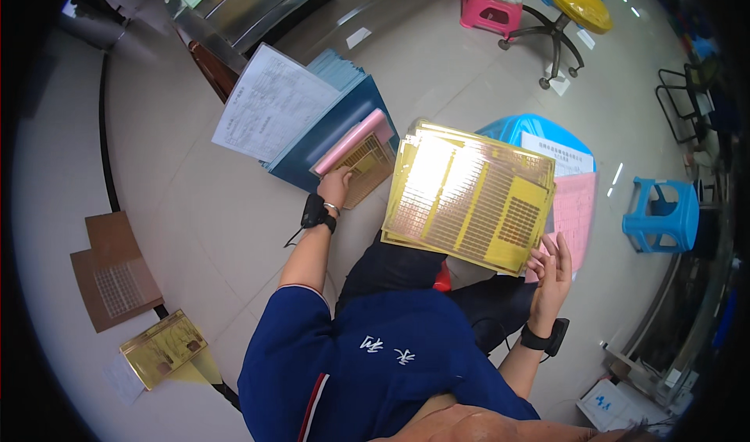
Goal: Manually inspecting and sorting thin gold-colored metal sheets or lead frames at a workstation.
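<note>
On the left, my left hand point(336, 186) is closed at the near edge of a brown-and-gold circuit board panel point(367, 178). That panel leans beside a pink strip point(353, 142) against a dark blue upright stack point(316, 151). Right of it, over my lap and a blue stool point(574, 139), lies a pile of shiny yellow circuit board panels point(473, 196), slightly fanned, with glare on its left half. My right hand point(551, 274) is by the pile's near right corner, fingers spread, thumb side close to the edge. Whether it touches the panels I cannot tell.
A printed white sheet point(273, 102) stands against the blue stack. Pink paper point(573, 215) lies right of the pile. Brown boards point(117, 274) and a gold panel point(164, 348) lean at lower left. Stools stand farther off: pink point(491, 10), yellow wheeled point(576, 3) and blue point(662, 214).
</note>
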Action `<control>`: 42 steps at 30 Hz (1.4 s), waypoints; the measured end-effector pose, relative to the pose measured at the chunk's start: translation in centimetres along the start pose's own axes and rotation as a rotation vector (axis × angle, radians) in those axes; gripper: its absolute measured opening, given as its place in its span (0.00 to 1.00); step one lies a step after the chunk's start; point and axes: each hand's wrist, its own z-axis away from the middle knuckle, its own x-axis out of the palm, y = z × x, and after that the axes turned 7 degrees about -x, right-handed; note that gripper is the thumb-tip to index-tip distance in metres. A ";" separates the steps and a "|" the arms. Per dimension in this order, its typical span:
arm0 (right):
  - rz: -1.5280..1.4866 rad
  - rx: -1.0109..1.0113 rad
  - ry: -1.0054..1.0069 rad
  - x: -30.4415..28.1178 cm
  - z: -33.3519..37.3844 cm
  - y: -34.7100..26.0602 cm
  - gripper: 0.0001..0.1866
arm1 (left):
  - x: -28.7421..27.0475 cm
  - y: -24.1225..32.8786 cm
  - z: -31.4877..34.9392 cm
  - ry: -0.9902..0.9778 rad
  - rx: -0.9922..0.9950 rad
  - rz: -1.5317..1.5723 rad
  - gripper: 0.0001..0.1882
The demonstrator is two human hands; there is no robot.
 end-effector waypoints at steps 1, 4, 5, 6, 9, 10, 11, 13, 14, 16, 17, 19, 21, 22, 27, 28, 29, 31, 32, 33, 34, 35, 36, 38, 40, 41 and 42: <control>0.011 0.007 0.016 -0.2 0.1 0.1 0.22 | 0.9 0.0 -0.3 0.013 -0.008 0.021 0.10; 0.009 0.002 0.037 -0.5 0.4 0.5 0.22 | 2.4 -0.1 -1.5 0.036 0.013 0.048 0.11; 0.015 0.006 0.049 -0.6 0.5 0.6 0.22 | 2.6 -0.1 -1.9 0.056 0.036 0.055 0.12; 0.029 0.014 0.034 -0.7 0.5 0.8 0.21 | 2.7 -0.1 -2.1 0.060 0.060 0.101 0.12; 0.071 0.008 0.021 -0.9 0.6 1.3 0.21 | 2.4 0.4 -2.3 0.206 0.176 0.304 0.11; 0.094 -0.011 0.013 -1.0 0.6 1.5 0.20 | 1.5 1.5 -1.8 0.208 0.201 0.295 0.12; 0.097 -0.008 0.022 -1.2 0.6 2.0 0.20 | 0.9 2.3 -1.4 0.199 0.206 0.296 0.12; 0.321 -0.161 0.092 -1.4 0.6 3.1 0.19 | 0.3 3.4 -0.3 0.252 0.272 0.334 0.12; 0.322 -0.157 0.096 -1.4 0.6 3.1 0.19 | 0.3 3.5 0.2 0.309 0.332 0.328 0.11; 0.728 -0.208 0.031 -0.9 0.6 2.8 0.18 | -0.5 4.1 2.0 0.107 0.191 0.557 0.10; 0.726 -0.205 0.034 -0.7 0.6 2.9 0.18 | -1.3 5.1 3.0 -0.097 0.046 0.782 0.09; 1.059 -0.410 -0.101 -0.1 0.8 3.2 0.19 | -2.8 6.9 4.9 -0.168 0.009 0.928 0.11; 1.049 -0.396 -0.122 0.9 1.4 3.3 0.20 | -4.0 7.9 6.2 -0.479 -0.016 1.046 0.12; 1.087 -0.416 -0.136 1.3 1.8 3.4 0.20 | -4.9 9.0 7.0 -0.474 0.016 1.008 0.14; 1.163 -0.437 -0.271 2.3 3.1 3.7 0.22 | -7.2 10.6 8.2 -0.185 0.277 0.479 0.12; 1.132 -0.435 -0.276 2.2 3.4 3.8 0.23 | -7.8 11.3 8.4 -0.061 0.392 0.287 0.11; 1.129 -0.435 -0.275 2.5 3.5 4.0 0.23 | -8.5 11.9 8.7 -0.060 0.393 0.284 0.11; 1.129 -0.449 -0.267 2.9 3.7 4.1 0.22 | -9.7 12.8 9.1 -0.029 0.388 0.066 0.09; 1.126 -0.451 -0.267 2.9 3.7 4.1 0.22 | -10.0 13.1 9.3 -0.026 0.388 0.065 0.09; 1.111 -0.447 -0.260 2.9 3.7 4.1 0.22 | -10.2 13.4 9.5 0.014 0.414 0.073 0.09; 1.092 -0.444 -0.254 2.9 3.7 4.1 0.22 | -10.4 13.5 9.6 0.057 0.438 0.079 0.09; 1.089 -0.446 -0.254 2.8 3.6 4.0 0.22 | -10.5 13.4 9.6 0.061 0.438 0.077 0.09; 1.063 -0.454 -0.257 2.7 3.5 4.0 0.22 | -10.4 13.3 9.5 -0.142 0.286 0.425 0.08; 1.036 -0.464 -0.261 2.4 3.3 3.8 0.22 | -10.2 13.2 9.4 -0.341 0.124 0.767 0.07; 0.802 -0.339 -0.185 1.9 3.0 3.4 0.21 | -9.7 13.2 9.5 -0.521 0.010 1.256 0.07; 0.802 -0.341 -0.181 1.7 2.7 3.2 0.21 | -9.4 12.9 9.5 -0.523 0.015 1.256 0.07; 0.638 -0.310 -0.071 1.4 2.3 3.1 0.21 | -9.1 12.4 9.5 -0.574 0.023 1.267 0.06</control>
